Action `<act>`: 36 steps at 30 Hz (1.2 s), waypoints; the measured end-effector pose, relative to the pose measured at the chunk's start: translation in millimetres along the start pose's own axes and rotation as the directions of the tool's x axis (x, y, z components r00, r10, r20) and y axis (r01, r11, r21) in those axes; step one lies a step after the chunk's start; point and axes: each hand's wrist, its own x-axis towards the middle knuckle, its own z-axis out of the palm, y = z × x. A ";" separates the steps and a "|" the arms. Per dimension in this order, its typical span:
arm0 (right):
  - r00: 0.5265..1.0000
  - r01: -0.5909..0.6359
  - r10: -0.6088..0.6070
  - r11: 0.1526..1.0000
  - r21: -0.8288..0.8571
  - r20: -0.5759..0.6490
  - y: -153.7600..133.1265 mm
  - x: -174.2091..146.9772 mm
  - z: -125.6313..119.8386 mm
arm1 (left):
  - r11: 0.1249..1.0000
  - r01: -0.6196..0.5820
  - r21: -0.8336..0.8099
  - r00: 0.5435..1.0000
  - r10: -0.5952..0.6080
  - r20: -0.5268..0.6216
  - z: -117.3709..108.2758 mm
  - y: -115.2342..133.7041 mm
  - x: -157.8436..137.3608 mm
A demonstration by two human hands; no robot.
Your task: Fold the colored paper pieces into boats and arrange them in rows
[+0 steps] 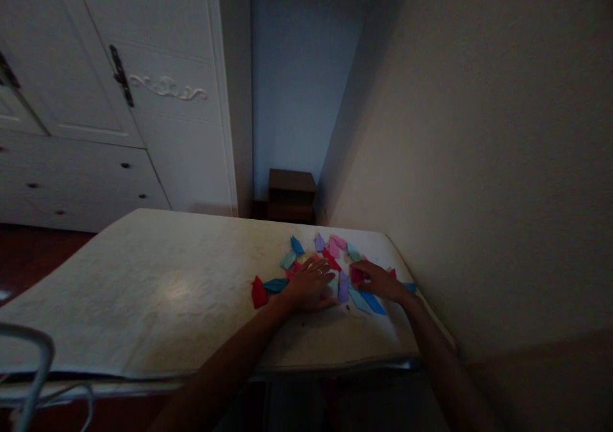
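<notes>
My left hand [310, 285] lies palm down with its fingers spread over a cluster of coloured pieces that look like folded paper. On my right, my right hand [378, 280] has its fingers closed around a pinkish-red folded paper piece [357, 275]. Between the hands lies a purple piece [343, 287], with a red piece [330, 259] just above it. A blue piece [373, 303] rests below my right hand. Left of my left hand are a teal-blue piece [275, 285] and another red piece [259, 293]. Some pieces are partly hidden under my left hand.
The pieces lie on a pale, stained tabletop [167, 291]. A wall [479, 163] stands close on the right. Behind the table are a white wardrobe [191, 131] and a small brown cabinet [291, 181]. A white curved tube [43, 349] is at lower left.
</notes>
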 end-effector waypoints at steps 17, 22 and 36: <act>0.925 0.068 0.023 0.972 0.223 -0.380 -5.7 -20.7 19.1 | 0.994 0.094 0.048 0.995 -0.095 0.019 11.1 2.6 1.9; 0.870 0.043 0.138 0.936 0.351 -0.473 8.9 0.6 1.6 | 0.997 0.078 0.011 0.997 -0.078 0.010 13.2 3.1 2.4; 0.884 -0.152 0.194 0.980 0.131 -0.425 43.2 74.5 -15.3 | 0.996 0.094 -0.011 0.995 -0.093 0.031 7.0 3.0 2.1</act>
